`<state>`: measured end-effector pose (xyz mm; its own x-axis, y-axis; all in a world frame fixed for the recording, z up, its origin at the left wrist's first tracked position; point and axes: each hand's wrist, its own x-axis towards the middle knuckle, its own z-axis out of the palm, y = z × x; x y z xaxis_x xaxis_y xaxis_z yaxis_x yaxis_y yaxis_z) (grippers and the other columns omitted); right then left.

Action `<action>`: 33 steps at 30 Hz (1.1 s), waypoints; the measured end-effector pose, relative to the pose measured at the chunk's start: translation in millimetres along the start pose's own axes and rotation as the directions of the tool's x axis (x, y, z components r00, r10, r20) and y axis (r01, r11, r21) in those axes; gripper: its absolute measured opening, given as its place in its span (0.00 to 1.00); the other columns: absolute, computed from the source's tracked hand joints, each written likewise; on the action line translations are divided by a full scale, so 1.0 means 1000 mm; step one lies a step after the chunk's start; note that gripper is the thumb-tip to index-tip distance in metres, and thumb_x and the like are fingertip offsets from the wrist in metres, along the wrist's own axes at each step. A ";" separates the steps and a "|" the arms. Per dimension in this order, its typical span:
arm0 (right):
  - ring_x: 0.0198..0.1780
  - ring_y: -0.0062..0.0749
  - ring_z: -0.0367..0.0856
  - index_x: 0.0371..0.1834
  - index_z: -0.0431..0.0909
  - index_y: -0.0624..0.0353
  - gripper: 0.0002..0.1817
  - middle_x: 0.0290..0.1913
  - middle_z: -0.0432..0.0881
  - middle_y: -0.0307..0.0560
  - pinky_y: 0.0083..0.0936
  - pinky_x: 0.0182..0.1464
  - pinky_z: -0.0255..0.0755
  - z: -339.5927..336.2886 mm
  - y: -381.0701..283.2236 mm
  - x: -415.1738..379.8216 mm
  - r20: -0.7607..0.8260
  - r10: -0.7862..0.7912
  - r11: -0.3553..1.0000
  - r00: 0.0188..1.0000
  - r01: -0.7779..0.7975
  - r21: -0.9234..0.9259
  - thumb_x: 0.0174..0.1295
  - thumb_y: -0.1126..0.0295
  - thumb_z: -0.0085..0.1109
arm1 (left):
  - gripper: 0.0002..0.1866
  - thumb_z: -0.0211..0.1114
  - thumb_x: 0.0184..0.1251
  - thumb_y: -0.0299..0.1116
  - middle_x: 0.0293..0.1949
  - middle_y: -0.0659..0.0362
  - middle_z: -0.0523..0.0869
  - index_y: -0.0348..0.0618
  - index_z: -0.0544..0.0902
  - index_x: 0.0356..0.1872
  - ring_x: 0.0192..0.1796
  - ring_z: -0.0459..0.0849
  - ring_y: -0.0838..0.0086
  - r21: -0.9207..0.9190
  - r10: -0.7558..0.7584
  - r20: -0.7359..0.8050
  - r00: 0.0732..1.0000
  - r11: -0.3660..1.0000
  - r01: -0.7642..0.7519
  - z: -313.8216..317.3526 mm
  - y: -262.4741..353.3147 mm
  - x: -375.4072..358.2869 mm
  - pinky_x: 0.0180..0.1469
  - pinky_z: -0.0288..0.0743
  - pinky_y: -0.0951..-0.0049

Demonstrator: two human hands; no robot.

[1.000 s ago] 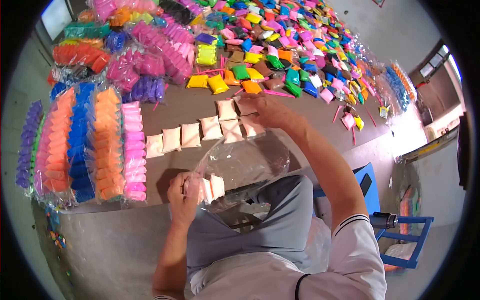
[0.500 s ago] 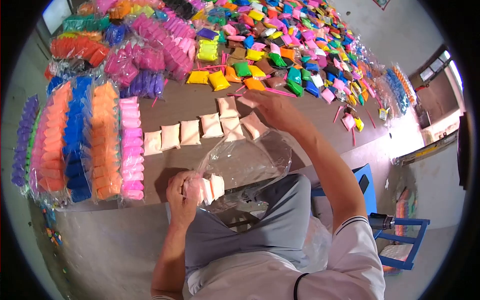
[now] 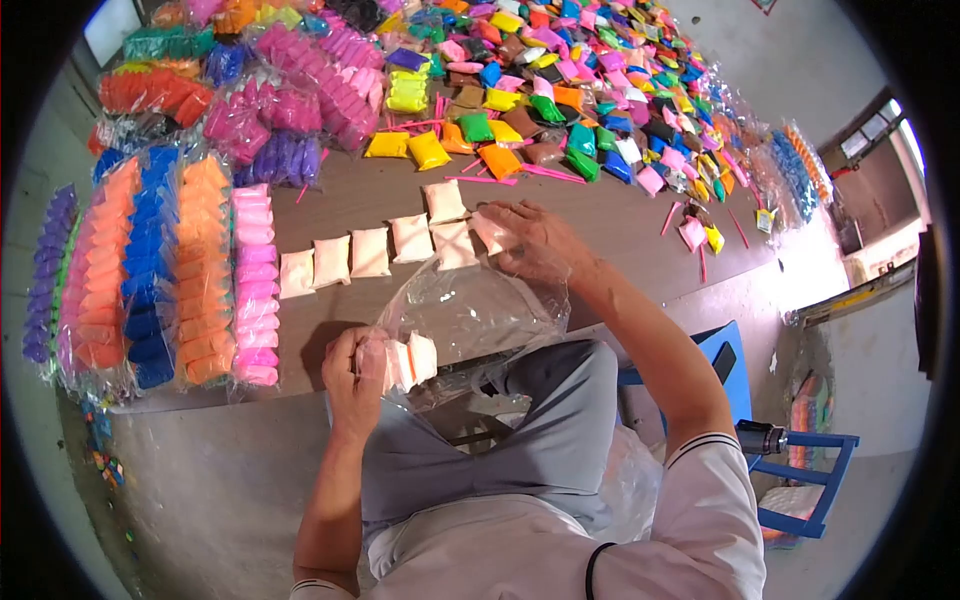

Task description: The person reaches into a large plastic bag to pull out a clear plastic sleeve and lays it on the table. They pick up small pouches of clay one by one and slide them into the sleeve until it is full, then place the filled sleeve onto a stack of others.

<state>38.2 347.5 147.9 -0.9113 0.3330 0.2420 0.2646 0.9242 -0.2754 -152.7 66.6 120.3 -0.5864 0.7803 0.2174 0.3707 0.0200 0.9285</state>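
My left hand (image 3: 352,378) is closed round the gathered side of a clear plastic bag (image 3: 470,305) above my lap. Inside the bag, a short stack of pale peach packets (image 3: 410,362) shows beside my fingers. My right hand (image 3: 538,243) is at the right end of a row on the table, its fingers and thumb on either side of a pale peach packet (image 3: 490,236) that it partly covers. Left of it lie several matching packets (image 3: 370,252), with another packet (image 3: 443,201) above the row. What lies under my right palm is hidden.
Bagged columns of coloured packets (image 3: 150,270) stand on the table's left. Behind them are more bagged packets (image 3: 290,110). A large heap of loose coloured packets (image 3: 560,80) covers the back, with pink sticks (image 3: 550,174) before it. A blue chair (image 3: 815,485) stands at the right.
My right hand has come down toward me, from above the row onto its right-hand packet. The left hand keeps its hold on the bag. The whole view has shifted slightly.
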 end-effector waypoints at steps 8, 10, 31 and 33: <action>0.34 0.21 0.81 0.47 0.84 0.64 0.16 0.35 0.86 0.42 0.20 0.37 0.74 -0.028 0.025 -0.020 -0.129 0.571 0.600 0.810 -0.306 0.739 0.63 0.63 0.63 | 0.14 0.61 0.69 0.38 0.35 0.50 0.84 0.34 0.82 0.39 0.38 0.80 0.63 -0.014 -0.022 0.008 1.000 1.000 0.022 -0.002 0.000 -0.002 0.44 0.72 0.65; 0.31 0.19 0.79 0.43 0.84 0.66 0.14 0.34 0.86 0.41 0.19 0.34 0.72 -0.063 0.013 -0.038 -0.169 0.616 0.475 0.769 -0.192 0.859 0.61 0.66 0.61 | 0.14 0.61 0.69 0.37 0.35 0.50 0.84 0.34 0.82 0.40 0.39 0.79 0.63 -0.034 -0.002 0.004 1.000 0.999 0.002 -0.001 -0.001 -0.001 0.44 0.72 0.65; 0.35 0.57 0.85 0.58 0.71 0.58 0.32 0.30 0.84 0.56 0.47 0.40 0.77 -0.015 -0.174 -0.028 0.138 0.425 0.891 0.895 -0.440 0.110 0.51 0.55 0.68 | 0.15 0.62 0.68 0.39 0.32 0.51 0.83 0.34 0.82 0.40 0.36 0.79 0.63 -0.052 0.049 -0.027 0.998 0.997 -0.050 0.001 -0.011 0.000 0.42 0.72 0.65; 0.40 0.57 0.85 0.63 0.69 0.57 0.38 0.32 0.84 0.57 0.47 0.43 0.76 -0.023 -0.174 -0.029 0.188 0.413 0.876 0.891 -0.445 0.185 0.50 0.53 0.72 | 0.15 0.61 0.68 0.39 0.32 0.51 0.84 0.34 0.82 0.40 0.37 0.79 0.62 -0.051 0.056 -0.034 0.998 0.997 -0.058 0.001 -0.011 0.000 0.43 0.72 0.64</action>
<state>25.5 181.1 210.8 -0.7621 0.6433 -0.0733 0.5791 0.6266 -0.5216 -156.2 67.3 109.7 -0.5887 0.7586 0.2794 0.3670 -0.0572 0.9285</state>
